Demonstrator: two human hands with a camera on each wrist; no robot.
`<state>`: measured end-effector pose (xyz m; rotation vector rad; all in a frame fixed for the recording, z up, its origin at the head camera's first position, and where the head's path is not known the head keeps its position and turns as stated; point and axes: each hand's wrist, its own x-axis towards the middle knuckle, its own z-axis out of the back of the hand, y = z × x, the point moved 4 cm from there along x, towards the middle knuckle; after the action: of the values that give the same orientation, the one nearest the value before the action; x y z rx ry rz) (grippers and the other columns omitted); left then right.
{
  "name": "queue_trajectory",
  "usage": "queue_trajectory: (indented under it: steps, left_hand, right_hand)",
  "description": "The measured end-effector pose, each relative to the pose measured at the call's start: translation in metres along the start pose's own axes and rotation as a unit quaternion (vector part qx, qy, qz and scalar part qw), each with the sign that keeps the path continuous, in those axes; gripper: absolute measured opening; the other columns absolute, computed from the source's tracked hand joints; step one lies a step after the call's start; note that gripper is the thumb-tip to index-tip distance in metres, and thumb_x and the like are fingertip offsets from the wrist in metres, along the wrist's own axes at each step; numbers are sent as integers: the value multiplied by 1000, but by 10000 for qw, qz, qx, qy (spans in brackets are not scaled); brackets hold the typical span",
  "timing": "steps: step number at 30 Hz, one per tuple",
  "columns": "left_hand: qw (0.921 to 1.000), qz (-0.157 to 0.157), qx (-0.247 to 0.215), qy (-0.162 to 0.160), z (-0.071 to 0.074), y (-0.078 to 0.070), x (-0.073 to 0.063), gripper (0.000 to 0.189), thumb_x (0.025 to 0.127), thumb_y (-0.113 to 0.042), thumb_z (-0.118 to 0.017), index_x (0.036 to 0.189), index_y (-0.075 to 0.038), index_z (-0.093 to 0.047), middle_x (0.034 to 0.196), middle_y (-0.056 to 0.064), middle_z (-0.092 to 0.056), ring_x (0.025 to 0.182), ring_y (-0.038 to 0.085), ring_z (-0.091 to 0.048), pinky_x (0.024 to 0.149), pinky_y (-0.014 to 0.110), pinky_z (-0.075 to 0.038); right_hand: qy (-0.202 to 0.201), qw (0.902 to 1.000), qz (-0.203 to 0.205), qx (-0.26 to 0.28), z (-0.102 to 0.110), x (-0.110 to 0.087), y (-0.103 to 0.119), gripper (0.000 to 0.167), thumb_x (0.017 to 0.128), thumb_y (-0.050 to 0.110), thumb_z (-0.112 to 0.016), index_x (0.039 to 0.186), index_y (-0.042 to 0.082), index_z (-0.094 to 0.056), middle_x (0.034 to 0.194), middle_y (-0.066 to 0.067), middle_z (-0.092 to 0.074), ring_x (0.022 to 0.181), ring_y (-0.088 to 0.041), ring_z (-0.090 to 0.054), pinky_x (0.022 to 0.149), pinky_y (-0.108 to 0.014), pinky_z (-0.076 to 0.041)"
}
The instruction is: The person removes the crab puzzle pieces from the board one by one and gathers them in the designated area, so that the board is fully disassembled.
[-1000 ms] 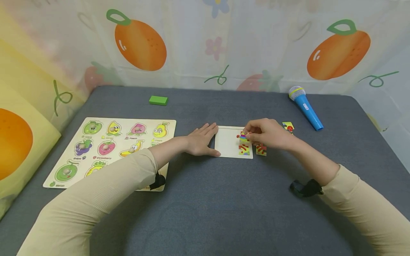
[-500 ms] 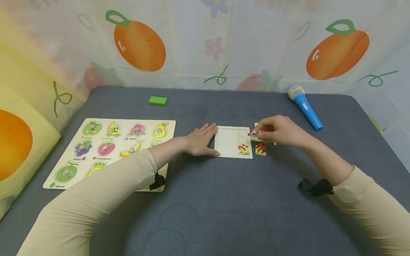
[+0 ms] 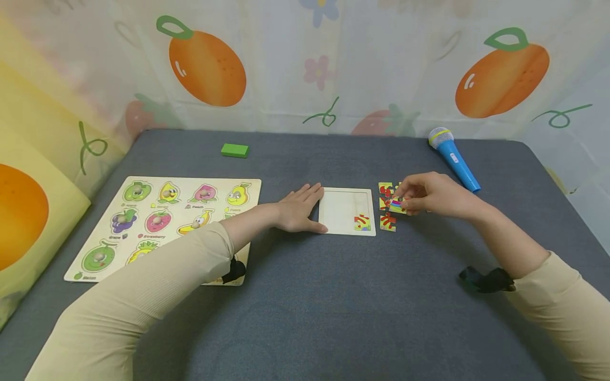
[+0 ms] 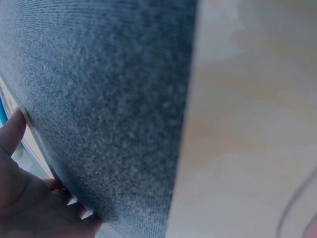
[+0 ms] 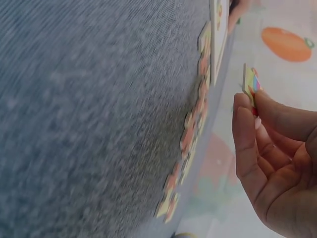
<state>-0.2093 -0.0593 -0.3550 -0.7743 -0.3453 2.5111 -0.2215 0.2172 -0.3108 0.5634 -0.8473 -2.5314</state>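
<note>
My left hand (image 3: 300, 209) rests with spread fingers at the left edge of a pale wooden puzzle tray (image 3: 335, 211). In the left wrist view, the thumb and fingertips of that hand (image 4: 34, 203) touch the tray's edge. One yellow-and-red puzzle piece (image 3: 362, 223) lies in the tray's lower right corner. Right of the tray, my right hand (image 3: 436, 196) pinches a puzzle piece (image 3: 397, 205) with rainbow stripes between thumb and fingers. The right wrist view has this piece (image 5: 250, 85) raised off the table. Several loose pieces (image 3: 387, 222) lie beneath and beside it, partly hidden by the hand.
On the left, a fruit peg puzzle board (image 3: 162, 233) lies partly under the left forearm. A green block (image 3: 235, 151) is at the back left. The blue toy microphone (image 3: 455, 159) lies at the back right. A fruit-printed curtain (image 3: 286, 69) hangs behind the table.
The right hand has moved right, carrying the striped piece from over the tray to above the loose pieces. The left hand has stayed in place.
</note>
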Motion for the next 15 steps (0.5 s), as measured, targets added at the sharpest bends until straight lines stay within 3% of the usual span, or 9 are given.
queue_trajectory:
  steps: [5,15]
  left_hand:
    - [10000,-18,7,-8,0,0,0,94,97,-51,-54,160,-8,2,169,9,8,157,29,9,128,51,-3]
    - [10000,14,-13,-54,-6,9,10,98,95,-56,-55,160,-12,3,169,6,8,157,27,9,128,51,-3]
  right_hand:
    - [70,9999,-107,69,3,-3,-7,20,95,11,-64,114,2,-66,95,-10,-71,79,-14,-70,69,-28,-59]
    - [322,9991,-259,23,5,-10,-18,19,95,12,-64,113,5,-65,88,-7,-64,76,-10,-59,72,-26,-57]
